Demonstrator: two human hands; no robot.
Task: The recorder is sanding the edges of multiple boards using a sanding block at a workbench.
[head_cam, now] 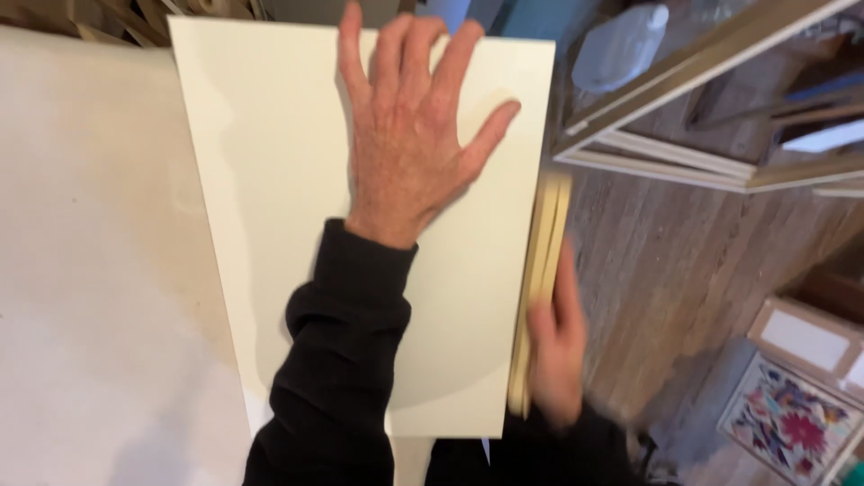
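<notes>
Gently, left hand fingers spread wide should press the flat cream board steady while right hand fingers hold the thin pale wooden strips beside them.

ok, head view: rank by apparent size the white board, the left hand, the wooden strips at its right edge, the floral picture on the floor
1. white board
2. left hand
3. wooden strips and floral picture: look alike in area; the picture is cropped and farther away, so unranked.
</notes>
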